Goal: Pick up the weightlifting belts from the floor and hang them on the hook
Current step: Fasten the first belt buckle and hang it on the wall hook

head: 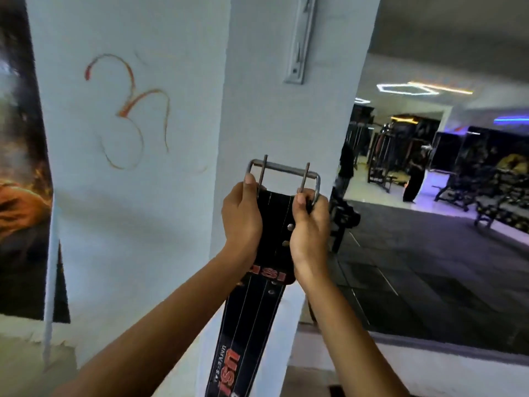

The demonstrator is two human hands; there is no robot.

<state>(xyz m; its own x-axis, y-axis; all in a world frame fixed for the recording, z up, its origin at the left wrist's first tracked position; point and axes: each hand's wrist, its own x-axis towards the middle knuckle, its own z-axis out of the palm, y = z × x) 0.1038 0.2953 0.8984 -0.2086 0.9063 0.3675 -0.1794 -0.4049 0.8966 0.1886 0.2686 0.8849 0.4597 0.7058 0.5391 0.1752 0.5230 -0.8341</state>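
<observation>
A black weightlifting belt (252,325) with red lettering hangs down from both my hands in front of a white pillar. Its metal two-prong buckle (283,170) points upward. My left hand (242,219) grips the belt's left edge just below the buckle. My right hand (309,224) grips the right edge, with fingers hooked into the buckle frame. A grey metal hook rail (300,38) is fixed on the pillar face, well above the buckle. No belt hangs on the part of the rail that shows.
The pillar (143,196) has an orange symbol painted on its left face. A dark poster (20,167) hangs at far left. To the right, a mirror or opening (443,196) shows gym machines, dark floor mats and standing people. A white ledge (429,365) runs below it.
</observation>
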